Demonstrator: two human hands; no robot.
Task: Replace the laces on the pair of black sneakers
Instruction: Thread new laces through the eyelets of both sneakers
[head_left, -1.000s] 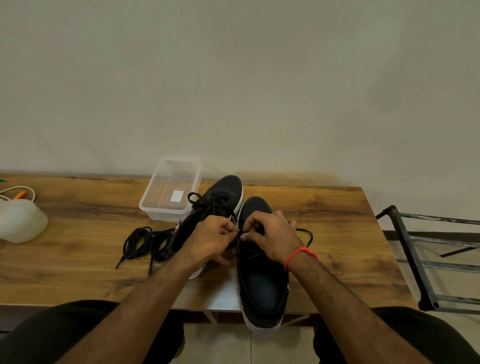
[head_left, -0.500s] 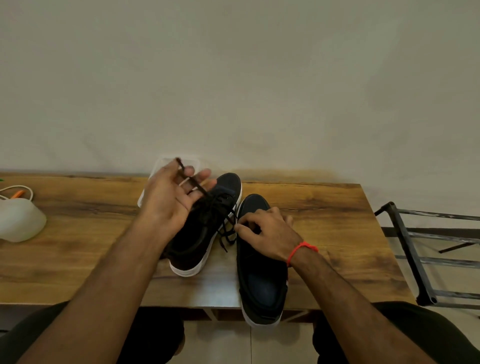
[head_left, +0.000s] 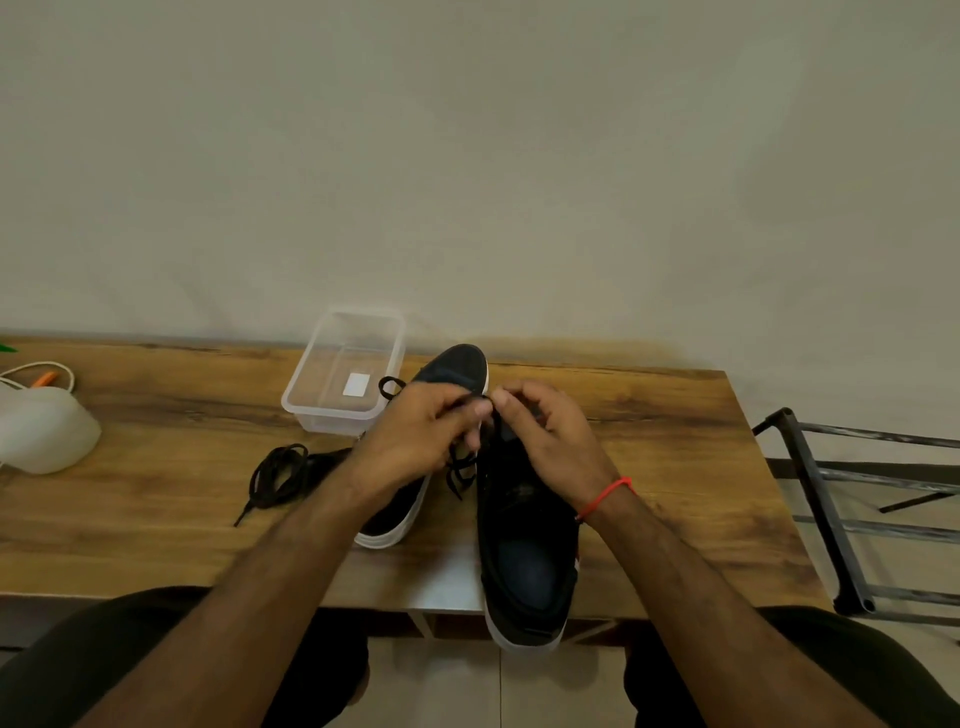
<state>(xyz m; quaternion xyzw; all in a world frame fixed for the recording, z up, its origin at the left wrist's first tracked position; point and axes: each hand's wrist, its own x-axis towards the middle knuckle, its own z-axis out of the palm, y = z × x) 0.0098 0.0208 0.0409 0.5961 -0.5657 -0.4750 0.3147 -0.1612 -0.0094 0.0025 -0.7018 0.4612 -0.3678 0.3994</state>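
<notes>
1. Wooden table (head_left: 156, 499) against a plain wall. Person seated at the near edge, both forearms reaching in.
2. Two black sneakers with white soles lie side by side near the table's middle, toes toward the wall. Left sneaker (head_left: 457, 366) sits farther back, largely hidden under the left hand. Right sneaker (head_left: 519, 530) is nearer, its heel overhanging the table's front edge.
3. Left hand (head_left: 415, 436) has its fingers curled, pinching a black lace (head_left: 460, 475) at the fingertips; loose lace ends hang between the two shoes.
4. Right hand (head_left: 550, 441), a red thread (head_left: 605, 498) on the wrist, is over the right sneaker's front. Thumb and forefinger meet the left fingertips, pinching the same lace.
5. Spare black laces (head_left: 280, 475) lie bunched on the table left of the left sneaker.
6. Clear plastic container (head_left: 345, 374) just behind the left sneaker, a white label on its bottom.
7. White rounded object (head_left: 44, 436) at the far left.
8. Metal rack (head_left: 852, 499) on the floor to the right.
</notes>
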